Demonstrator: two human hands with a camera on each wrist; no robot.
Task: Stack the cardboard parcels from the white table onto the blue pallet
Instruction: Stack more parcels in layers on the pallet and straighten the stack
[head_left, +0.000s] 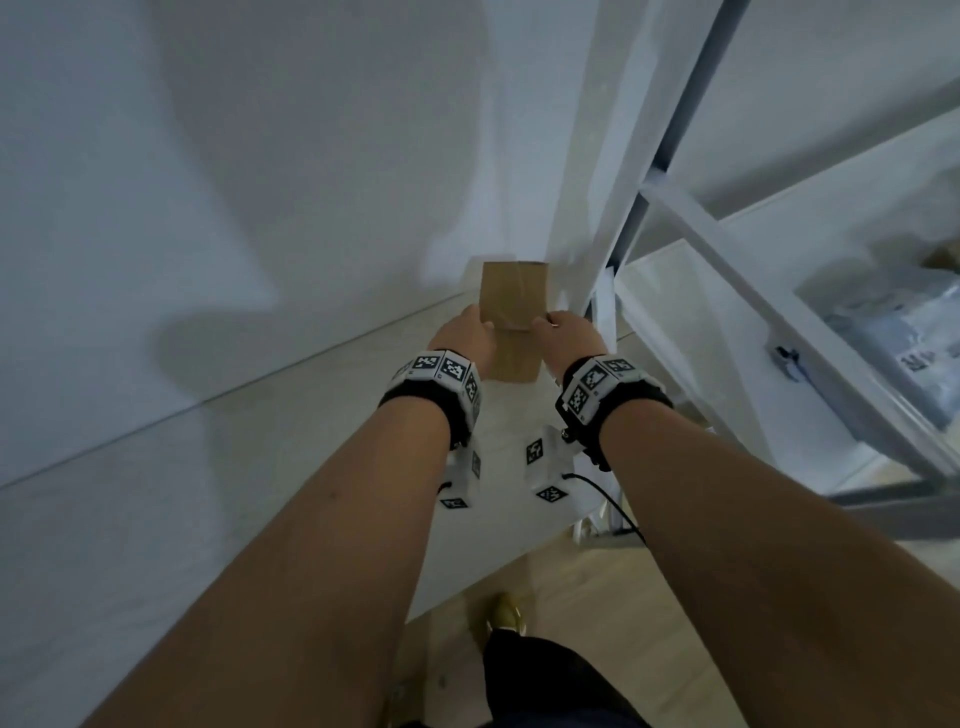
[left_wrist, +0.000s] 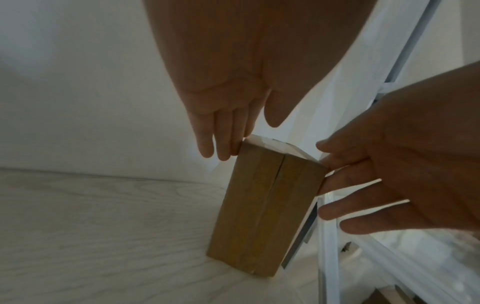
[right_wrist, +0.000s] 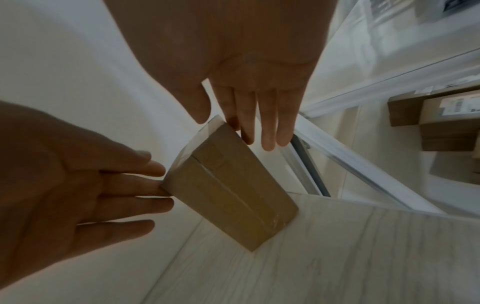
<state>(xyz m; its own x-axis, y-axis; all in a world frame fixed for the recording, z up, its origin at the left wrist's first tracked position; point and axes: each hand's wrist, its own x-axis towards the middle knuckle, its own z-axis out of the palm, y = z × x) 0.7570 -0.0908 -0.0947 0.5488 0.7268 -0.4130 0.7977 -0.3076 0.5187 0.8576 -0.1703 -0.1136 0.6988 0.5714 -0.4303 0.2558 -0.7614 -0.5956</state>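
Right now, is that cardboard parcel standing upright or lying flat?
Upright: the cardboard parcel stands on its small end on the white table, the left hand and right hand at its top sides.

The person is wearing a black band (head_left: 415, 402) on the left wrist and another black band (head_left: 618, 400) on the right, each carrying white blocks printed with black-and-white square markers. A thin black cable (head_left: 610, 501) is trailing from the right one. Dark trousers (head_left: 545, 680) and a yellowish shoe (head_left: 501, 613) are showing below the bare forearms.
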